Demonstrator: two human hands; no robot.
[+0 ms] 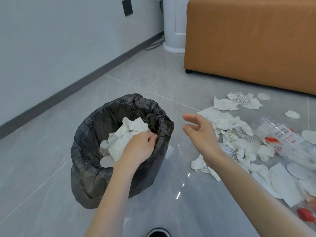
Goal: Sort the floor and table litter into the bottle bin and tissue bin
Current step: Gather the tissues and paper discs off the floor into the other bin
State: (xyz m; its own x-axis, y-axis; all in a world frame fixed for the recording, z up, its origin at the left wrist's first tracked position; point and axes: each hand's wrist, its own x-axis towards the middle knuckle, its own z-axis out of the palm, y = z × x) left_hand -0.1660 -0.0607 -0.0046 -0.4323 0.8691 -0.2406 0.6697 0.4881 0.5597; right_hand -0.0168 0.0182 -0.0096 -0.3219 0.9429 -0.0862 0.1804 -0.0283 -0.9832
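One dark shoe toe shows nearest me on the floor. My left hand reaches into the single black-lined bin, its fingers curled and pinching the crumpled tissues piled inside. My right hand hovers beside the bin's right rim – fingers spread, holding nothing. Beyond it the floor litter sprawls toward the right edge – too many white scraps to count – with two clear bottles: a red-capped bottle low down, a red-labelled bottle above. Farthest stands one orange sofa.
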